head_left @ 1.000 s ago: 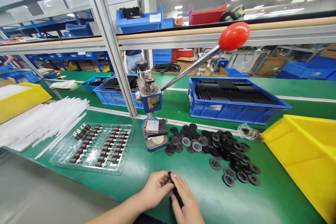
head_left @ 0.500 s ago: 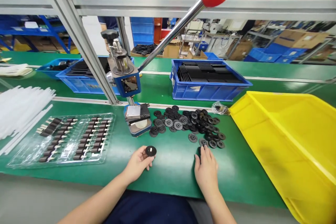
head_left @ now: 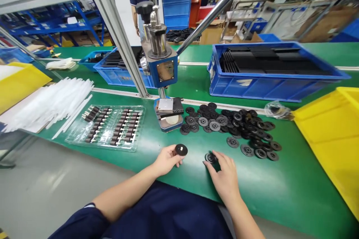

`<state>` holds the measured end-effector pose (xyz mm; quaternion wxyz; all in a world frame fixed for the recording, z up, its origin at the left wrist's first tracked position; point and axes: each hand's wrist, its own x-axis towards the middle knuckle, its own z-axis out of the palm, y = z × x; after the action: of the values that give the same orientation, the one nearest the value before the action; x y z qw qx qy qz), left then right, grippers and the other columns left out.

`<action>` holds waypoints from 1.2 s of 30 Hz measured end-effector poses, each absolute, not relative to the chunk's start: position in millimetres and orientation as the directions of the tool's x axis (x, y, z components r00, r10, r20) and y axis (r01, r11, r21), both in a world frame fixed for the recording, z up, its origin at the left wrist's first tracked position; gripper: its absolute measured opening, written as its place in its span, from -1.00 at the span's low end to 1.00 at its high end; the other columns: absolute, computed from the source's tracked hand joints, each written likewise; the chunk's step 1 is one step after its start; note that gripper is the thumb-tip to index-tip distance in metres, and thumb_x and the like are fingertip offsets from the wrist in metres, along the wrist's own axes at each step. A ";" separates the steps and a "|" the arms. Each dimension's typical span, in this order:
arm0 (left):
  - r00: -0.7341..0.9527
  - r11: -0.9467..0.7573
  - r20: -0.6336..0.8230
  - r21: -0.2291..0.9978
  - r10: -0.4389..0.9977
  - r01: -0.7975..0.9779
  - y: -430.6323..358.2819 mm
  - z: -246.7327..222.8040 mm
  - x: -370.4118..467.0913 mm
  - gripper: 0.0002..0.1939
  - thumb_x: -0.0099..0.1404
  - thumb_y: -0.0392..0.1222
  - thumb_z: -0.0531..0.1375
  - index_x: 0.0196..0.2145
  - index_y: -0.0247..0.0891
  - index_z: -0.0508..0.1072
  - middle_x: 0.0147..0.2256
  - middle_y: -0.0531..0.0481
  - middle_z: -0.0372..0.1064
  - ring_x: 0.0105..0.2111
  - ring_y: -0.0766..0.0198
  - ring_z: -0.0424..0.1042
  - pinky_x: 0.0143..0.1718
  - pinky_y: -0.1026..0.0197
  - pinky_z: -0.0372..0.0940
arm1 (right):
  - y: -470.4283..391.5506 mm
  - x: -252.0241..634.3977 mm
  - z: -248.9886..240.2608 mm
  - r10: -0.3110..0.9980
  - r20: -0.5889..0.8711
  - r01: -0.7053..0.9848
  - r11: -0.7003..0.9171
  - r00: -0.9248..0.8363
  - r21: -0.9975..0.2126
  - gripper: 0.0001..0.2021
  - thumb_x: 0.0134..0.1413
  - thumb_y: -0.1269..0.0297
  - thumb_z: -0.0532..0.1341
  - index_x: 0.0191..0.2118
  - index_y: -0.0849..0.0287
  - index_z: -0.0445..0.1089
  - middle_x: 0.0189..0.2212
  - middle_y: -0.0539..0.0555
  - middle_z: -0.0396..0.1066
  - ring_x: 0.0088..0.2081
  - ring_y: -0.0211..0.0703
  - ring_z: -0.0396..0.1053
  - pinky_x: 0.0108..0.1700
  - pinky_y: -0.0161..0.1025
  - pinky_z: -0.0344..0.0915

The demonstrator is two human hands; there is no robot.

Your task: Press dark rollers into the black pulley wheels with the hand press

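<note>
My left hand (head_left: 167, 161) pinches a black disc (head_left: 181, 150) with a small white piece at its centre, held above the green bench. A second black disc (head_left: 210, 158), with a ringed hub, sits between the thumb and fingertips of my right hand (head_left: 223, 173). Beyond both hands lies a loose pile of black discs (head_left: 214, 126). The hand press (head_left: 165, 73) stands behind my left hand, with a metal block (head_left: 166, 104) and black pieces at its base. Its steel lever (head_left: 215, 13) slants up to the right.
On the left, a clear tray (head_left: 106, 134) holds rows of dark cylinders beside white strips (head_left: 60, 101). A blue bin (head_left: 252, 86) of black plates stands at the back. A yellow bin (head_left: 328, 127) borders the right side. A metal post (head_left: 117, 33) rises left of the press.
The view has swung left and down. My right hand has come away from the pile's near edge toward my left hand, bringing a disc. My left hand still holds its disc.
</note>
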<state>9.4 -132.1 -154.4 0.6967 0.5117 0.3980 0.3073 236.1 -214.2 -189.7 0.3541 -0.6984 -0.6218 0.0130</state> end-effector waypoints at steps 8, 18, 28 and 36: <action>0.504 0.291 -0.248 0.957 0.828 -0.008 -133.6 -158.4 9.9 -0.65 0.11 -0.07 0.34 -0.27 -0.40 0.45 -0.35 -0.10 0.44 -0.54 0.40 0.34 -0.60 0.34 0.27 | -217.3 236.3 -191.7 0.872 0.423 0.865 0.000 0.245 -0.502 -0.55 0.19 -0.04 0.16 0.03 0.18 0.37 -0.12 0.17 0.35 -0.08 -0.01 0.26 -0.02 -0.04 0.25; 0.507 0.266 -0.241 0.964 0.827 0.025 -134.2 -157.2 10.4 -0.67 0.13 -0.07 0.33 -0.28 -0.40 0.43 -0.53 0.06 0.31 -0.55 0.39 0.33 -0.58 0.36 0.27 | -218.1 231.1 -186.3 0.841 0.452 0.876 -0.052 0.298 -0.480 -0.39 0.15 -0.18 0.13 0.06 0.28 0.34 -0.10 0.24 0.33 -0.09 0.06 0.25 -0.01 0.02 0.20; 0.520 0.230 -0.221 0.972 0.825 0.049 -134.3 -158.8 8.8 -0.70 0.15 -0.10 0.32 -0.26 -0.38 0.42 -0.50 0.05 0.33 -0.52 0.39 0.36 -0.54 0.36 0.29 | -210.7 223.4 -185.2 0.890 0.346 0.894 -0.133 0.298 -0.427 -0.37 0.16 -0.29 0.02 0.01 0.18 0.39 -0.18 0.18 0.36 -0.15 0.04 0.26 -0.14 -0.06 0.15; 0.514 0.204 -0.220 0.975 0.829 0.088 -135.4 -156.0 9.8 -0.74 0.11 -0.13 0.34 -0.34 -0.38 0.45 -0.50 0.03 0.33 -0.54 0.39 0.36 -0.54 0.35 0.29 | -207.7 220.8 -180.3 0.900 0.336 0.872 -0.087 0.277 -0.482 -0.50 0.18 -0.19 0.08 -0.10 0.16 0.43 -0.21 0.17 0.35 -0.16 0.04 0.26 -0.13 -0.03 0.19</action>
<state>9.8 -135.4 -156.0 0.6614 0.5652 0.4058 0.2802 220.8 -207.7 -180.3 0.3083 -0.7370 -0.6010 0.0232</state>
